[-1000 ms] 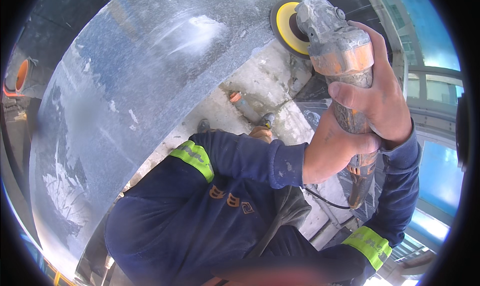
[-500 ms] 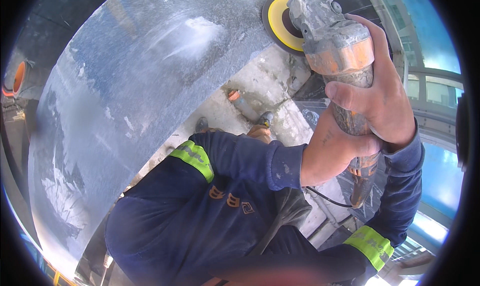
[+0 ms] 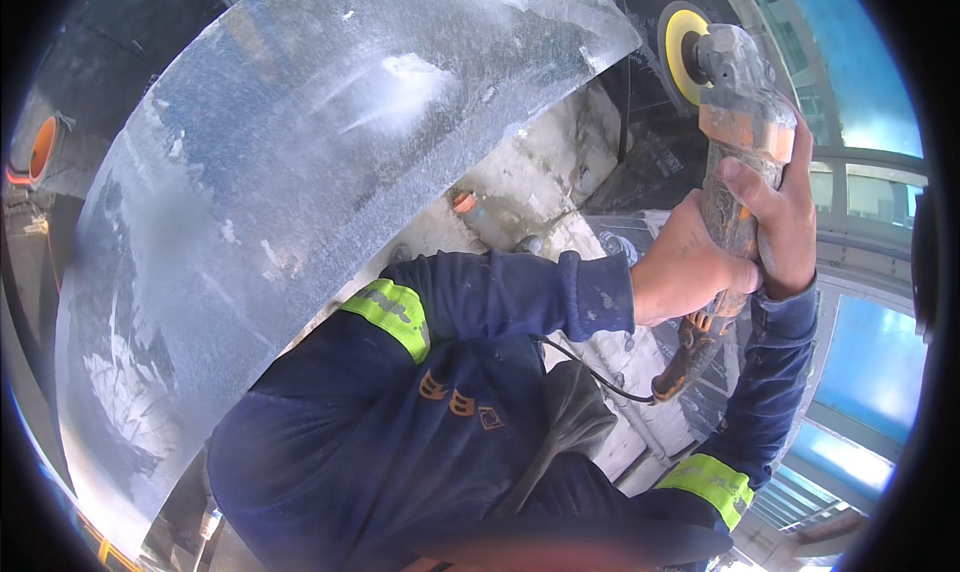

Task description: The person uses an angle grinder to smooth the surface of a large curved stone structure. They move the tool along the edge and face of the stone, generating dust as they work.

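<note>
i have both hands on the angle grinder (image 3: 728,217), over on the right of the scene. my left hand (image 3: 685,262) is closed round the body, its fingers mostly hidden underneath; my right hand (image 3: 785,227) grips farther up, thumb laid across the casing, the other fingers curled out of sight behind it. the yellow-and-black disc (image 3: 677,57) stands apart from the grey slab (image 3: 300,162), just beside its far right tip. a black cable (image 3: 600,377) runs left from the grinder's near end.
</note>
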Motion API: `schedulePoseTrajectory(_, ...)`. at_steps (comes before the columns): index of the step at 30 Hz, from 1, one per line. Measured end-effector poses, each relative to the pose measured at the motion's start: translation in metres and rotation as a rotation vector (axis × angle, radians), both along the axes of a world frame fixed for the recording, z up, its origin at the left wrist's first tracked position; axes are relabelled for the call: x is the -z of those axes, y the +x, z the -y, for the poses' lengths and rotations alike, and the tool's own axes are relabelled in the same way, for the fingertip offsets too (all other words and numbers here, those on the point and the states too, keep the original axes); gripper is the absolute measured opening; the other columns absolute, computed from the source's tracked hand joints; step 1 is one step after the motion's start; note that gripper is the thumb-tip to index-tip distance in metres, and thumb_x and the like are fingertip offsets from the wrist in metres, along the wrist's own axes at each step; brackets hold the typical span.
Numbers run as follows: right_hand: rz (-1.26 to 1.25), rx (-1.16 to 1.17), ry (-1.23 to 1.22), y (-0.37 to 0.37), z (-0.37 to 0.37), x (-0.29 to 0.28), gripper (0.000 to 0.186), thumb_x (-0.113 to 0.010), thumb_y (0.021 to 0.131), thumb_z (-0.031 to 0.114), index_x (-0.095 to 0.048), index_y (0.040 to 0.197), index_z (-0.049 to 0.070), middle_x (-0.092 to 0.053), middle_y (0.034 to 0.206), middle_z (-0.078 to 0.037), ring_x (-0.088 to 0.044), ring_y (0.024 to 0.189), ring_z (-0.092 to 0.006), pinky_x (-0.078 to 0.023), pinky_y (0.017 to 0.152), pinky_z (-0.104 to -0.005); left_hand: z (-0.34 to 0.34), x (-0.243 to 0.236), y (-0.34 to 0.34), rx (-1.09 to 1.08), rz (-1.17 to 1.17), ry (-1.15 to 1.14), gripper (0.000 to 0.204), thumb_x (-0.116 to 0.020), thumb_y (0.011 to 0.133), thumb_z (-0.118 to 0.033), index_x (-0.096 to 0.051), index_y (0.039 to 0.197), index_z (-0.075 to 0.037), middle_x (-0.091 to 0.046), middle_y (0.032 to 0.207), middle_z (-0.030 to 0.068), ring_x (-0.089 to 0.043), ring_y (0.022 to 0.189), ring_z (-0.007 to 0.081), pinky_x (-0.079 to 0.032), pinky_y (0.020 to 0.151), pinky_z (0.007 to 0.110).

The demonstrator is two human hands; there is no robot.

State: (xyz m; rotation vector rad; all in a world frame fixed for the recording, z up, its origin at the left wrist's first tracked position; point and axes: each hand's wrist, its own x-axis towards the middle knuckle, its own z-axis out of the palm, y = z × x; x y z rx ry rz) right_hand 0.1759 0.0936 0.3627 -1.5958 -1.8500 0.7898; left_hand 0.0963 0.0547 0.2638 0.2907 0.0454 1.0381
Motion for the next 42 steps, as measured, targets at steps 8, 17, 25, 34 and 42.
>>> schedulePoseTrajectory(8,-0.056,0.219,0.247,0.038,0.029,0.025,0.093,-0.081,0.081,0.041,-0.033,0.148,-0.003,-0.053,0.133,-0.022,-0.053,0.124,-0.03,-0.04,0.108,-0.0411,0.004,0.016,0.022,-0.128,-0.407,0.271,0.073,-0.078,0.067,0.003,-0.041,0.129,0.004,-0.058,0.113,0.012,-0.06,0.105,0.0203,-0.051,0.091,0.036)
schedulePoseTrajectory(17,-0.251,-0.094,0.34,0.072,0.021,0.046,0.1,-0.087,0.079,0.028,-0.025,0.151,-0.003,-0.049,0.137,-0.02,-0.049,0.128,-0.0287,-0.039,0.109,-0.0411,-0.004,0.032,0.055,-0.412,-0.584,0.37,0.081,-0.083,0.067,-0.002,-0.039,0.135,0.002,-0.058,0.124,0.0133,-0.057,0.115,0.0228,-0.046,0.1,0.037)
schedulePoseTrajectory(25,-0.321,-0.236,0.284,0.133,-0.018,0.048,0.101,-0.087,0.077,0.025,-0.026,0.152,-0.001,-0.05,0.136,-0.021,-0.051,0.125,-0.0278,-0.04,0.108,-0.0388,-0.017,0.033,0.118,-0.595,-0.68,0.33,0.082,-0.08,0.067,-0.002,-0.037,0.136,0.005,-0.058,0.122,0.0138,-0.058,0.114,0.0221,-0.047,0.099,0.037)
schedulePoseTrajectory(34,-0.419,-0.278,0.167,0.198,-0.036,0.076,0.108,-0.087,0.078,0.038,-0.023,0.154,-0.003,-0.044,0.142,-0.019,-0.048,0.127,-0.0262,-0.038,0.108,-0.0384,-0.012,0.03,0.177,-0.705,-0.732,0.225,0.083,-0.077,0.064,0.001,-0.037,0.136,0.009,-0.057,0.121,0.0164,-0.057,0.113,0.0239,-0.048,0.096,0.037)
schedulePoseTrajectory(42,-0.553,-0.32,0.183,0.206,-0.037,0.075,0.097,-0.084,0.082,0.023,-0.023,0.153,-0.003,-0.048,0.14,-0.018,-0.049,0.126,-0.026,-0.038,0.108,-0.0389,-0.017,0.021,0.183,-0.757,-0.903,0.238,0.09,-0.078,0.059,-0.004,-0.036,0.138,0.01,-0.062,0.112,0.0199,-0.063,0.103,0.0266,-0.053,0.088,0.037)
